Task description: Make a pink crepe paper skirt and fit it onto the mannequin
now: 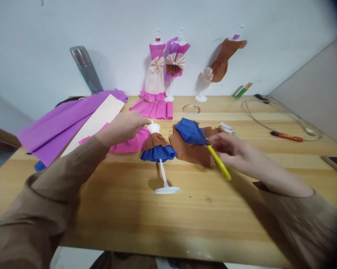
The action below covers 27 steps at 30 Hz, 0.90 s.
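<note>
- gripping: the right hand (231, 147) has its fingers curled at a yellow-handled tool (219, 163), contact being near the join of handle and dark blade.
- tool attitude: slanted, blade end away from the person and in front of blue material (188, 130), handle end toward the table's near edge.
- left hand (126, 125): fingertips drawn together at the neck of a small white dress form (153, 128); whether they pinch it or merely touch it, i cannot tell.
- dress form: between the two hands, dressed in a brown gathered layer (157, 142) over a blue ruffled skirt (158, 153); white pole and round base (167, 190) visible below.
- right of the form: the blue material lies over brown sheets (192, 153), with a crumpled white scrap (227, 128) just beyond them.
- left of the form: pink material (130, 144), partly behind the left forearm; farther left, a cream sheet (99, 116) lying across purple material (58, 123).
- beyond the form: a pleated pink piece (154, 108) and a thin ring (191, 109) on the wooden table (129, 224).
- along the wall: a form in pink and cream (155, 76), a form in purple and pink (175, 61), a form in brown (223, 58), and a grey bottle (86, 71).
- right side: a red-handled tool (287, 136) near a looped cable (248, 112).
</note>
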Each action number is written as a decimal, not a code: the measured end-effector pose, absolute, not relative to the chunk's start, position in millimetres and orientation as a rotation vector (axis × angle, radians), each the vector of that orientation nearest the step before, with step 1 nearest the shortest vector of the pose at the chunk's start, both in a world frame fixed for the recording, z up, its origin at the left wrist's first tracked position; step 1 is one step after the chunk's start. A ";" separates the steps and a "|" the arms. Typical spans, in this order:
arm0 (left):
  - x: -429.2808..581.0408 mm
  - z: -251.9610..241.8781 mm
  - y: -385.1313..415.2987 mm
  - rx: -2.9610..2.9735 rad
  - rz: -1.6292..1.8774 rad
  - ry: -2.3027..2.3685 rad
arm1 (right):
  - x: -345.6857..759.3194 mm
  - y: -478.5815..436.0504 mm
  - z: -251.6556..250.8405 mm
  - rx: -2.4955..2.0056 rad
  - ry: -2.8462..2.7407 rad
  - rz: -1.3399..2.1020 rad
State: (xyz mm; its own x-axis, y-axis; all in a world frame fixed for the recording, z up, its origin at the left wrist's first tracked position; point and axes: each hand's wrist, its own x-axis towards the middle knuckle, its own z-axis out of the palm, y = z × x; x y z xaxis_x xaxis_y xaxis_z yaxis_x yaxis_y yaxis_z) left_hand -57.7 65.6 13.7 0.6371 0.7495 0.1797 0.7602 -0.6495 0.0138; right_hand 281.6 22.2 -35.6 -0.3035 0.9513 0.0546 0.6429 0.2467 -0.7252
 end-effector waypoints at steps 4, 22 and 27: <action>-48.3 -12.1 107.1 -2.878 -0.058 -0.886 | 279.9 20.7 -28.7 -1.359 -1.600 1.373; -44.0 30.3 114.9 -2.739 0.311 -0.616 | 282.0 24.9 -26.5 -0.854 -1.076 1.526; -61.1 41.5 75.1 -2.565 0.253 -1.035 | 281.6 21.7 -22.9 -0.685 -0.824 1.545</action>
